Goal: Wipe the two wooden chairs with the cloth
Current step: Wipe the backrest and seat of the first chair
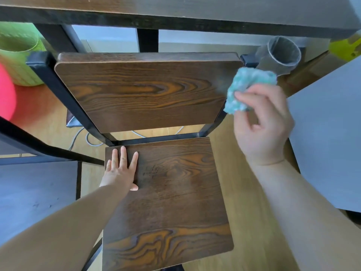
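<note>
By right edge of backrest (146,90): right hand (261,122) pinches cloth (244,89) | left hand (121,171) flat on seat (175,192)

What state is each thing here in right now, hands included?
cloth, bunched up, pinched at the right edge of the backrest; whether they touch is unclear
right hand, raised, fingers curled on the cloth
left hand, flat, fingers straight, resting on the seat
wooden chair, standing upright
green basket, upright, open-topped
grey cup, tilted, open mouth showing
</note>
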Tool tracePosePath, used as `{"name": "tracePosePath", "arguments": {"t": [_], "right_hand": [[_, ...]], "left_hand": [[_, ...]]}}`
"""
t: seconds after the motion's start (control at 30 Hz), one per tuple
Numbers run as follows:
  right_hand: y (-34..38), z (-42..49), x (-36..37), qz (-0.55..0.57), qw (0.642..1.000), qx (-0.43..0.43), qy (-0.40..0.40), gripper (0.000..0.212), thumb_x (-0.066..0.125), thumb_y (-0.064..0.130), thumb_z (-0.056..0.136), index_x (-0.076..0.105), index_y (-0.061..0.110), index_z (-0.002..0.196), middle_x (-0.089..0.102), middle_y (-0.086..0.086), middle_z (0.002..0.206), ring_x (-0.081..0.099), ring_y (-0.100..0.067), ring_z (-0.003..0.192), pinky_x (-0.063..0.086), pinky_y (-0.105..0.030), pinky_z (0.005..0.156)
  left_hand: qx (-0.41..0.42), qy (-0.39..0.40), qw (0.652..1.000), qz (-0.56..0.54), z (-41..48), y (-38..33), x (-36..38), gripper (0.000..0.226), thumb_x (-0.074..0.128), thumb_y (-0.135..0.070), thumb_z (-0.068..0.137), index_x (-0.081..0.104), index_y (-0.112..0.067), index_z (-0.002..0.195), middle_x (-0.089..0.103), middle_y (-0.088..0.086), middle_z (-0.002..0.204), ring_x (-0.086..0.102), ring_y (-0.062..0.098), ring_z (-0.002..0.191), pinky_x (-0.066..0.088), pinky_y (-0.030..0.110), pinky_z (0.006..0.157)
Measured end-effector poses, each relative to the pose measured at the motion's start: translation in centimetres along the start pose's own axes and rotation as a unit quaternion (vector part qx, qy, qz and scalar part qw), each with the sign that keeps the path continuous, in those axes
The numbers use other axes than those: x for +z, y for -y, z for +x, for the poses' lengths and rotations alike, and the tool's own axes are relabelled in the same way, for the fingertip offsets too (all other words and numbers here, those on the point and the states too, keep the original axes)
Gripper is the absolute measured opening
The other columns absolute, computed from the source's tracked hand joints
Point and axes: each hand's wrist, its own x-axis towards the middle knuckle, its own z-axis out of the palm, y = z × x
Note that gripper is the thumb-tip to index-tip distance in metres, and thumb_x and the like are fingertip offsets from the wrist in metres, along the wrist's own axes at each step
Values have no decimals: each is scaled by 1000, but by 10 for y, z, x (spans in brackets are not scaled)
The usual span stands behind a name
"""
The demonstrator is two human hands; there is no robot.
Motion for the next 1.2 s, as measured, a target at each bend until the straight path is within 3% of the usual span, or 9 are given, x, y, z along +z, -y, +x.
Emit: {"name": "tracePosePath", "arguments": {"t": [0.07,0.17,0.33,0.53,0.87,1.03,1.2], "right_hand": [[-12,30,-3,-12,999,-34,-33,13,60,-2,87,73,-5,90,66,-24,91,62,-27,91,48,-18,84],[-31,44,8,-24,997,-70,-4,18,60,9,92,72,-4,89,67,-24,93,62,-26,95,48,-16,85],[-47,35,21,-20,995,-93,36,6,67,-4,80,71,-4,84,66,-22,90,63,-30,87,53,-28,76],[-60,-14,33,-9,988,-76,136,8,66,-2,80,72,0,85,68,-16,91,62,-28,85,55,-32,74],[-84,-91,62,-13,975,-47,216,12,62,-2,80,72,3,85,67,-11,89,62,-31,73,54,-36,63],[-91,-125,77,-29,951,-8,307,17,65,-5,78,74,2,90,66,-9,89,61,-29,73,55,-34,55],[-92,-147,98,-54,924,35,377,23,74,-6,76,74,2,98,68,-7,94,65,-29,74,59,-37,58]], "left_hand": [[1,0,1000,1,-1,0,0,112,58,-55,93,-30,-18,151,-34,23,157,-25,46,146,3,52,123],[2,-4,1000,5,-2,1,-1,111,58,-54,93,-30,-18,151,-34,23,157,-25,46,146,3,52,123],[3,2,1000,13,-3,0,-2,110,56,-54,94,-31,-17,150,-35,24,156,-26,46,146,2,52,123],[5,-2,1000,20,-2,-1,-1,112,56,-55,93,-31,-15,151,-34,25,156,-25,48,145,3,54,122],[0,5,1000,31,4,0,4,115,57,-56,92,-34,-15,149,-36,24,155,-27,48,144,2,55,121],[1,2,999,33,5,0,6,114,57,-55,92,-34,-16,149,-36,23,156,-27,48,144,1,55,120],[2,-2,999,34,6,1,7,115,58,-55,91,-33,-16,149,-35,23,156,-27,48,144,0,55,120]]}}
